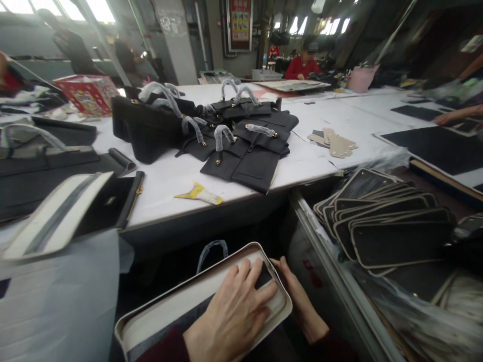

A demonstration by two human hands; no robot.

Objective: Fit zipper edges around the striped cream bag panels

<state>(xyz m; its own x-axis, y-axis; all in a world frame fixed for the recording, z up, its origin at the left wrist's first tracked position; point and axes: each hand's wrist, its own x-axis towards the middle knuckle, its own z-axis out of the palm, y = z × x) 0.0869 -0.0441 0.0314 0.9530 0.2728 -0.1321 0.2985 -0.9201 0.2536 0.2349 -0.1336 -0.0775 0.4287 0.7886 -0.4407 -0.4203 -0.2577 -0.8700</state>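
Observation:
A half-made handbag [169, 314] lies tilted in front of me at the bottom of the view. It shows a raised pale rim, a cream inside and a dark strip along it. Behind its far edge rises a plastic-wrapped handle [212, 249]. My left hand [234, 309] rests inside the rim near the right end, with fingers spread and pressing on the inner surface. Around the outside of that end is my right hand [298, 296], gripping the bag's wall from the right. Its fingertips are partly hidden behind the rim.
Black handbags [249, 146] with wrapped handles are heaped on the white table [158, 213]. A yellow-and-white tube [198, 193] lies near its edge. At right are stacked dark panels [400, 236] with pale edges and beige pieces [335, 143]. A co-worker's hand [458, 114] is at far right.

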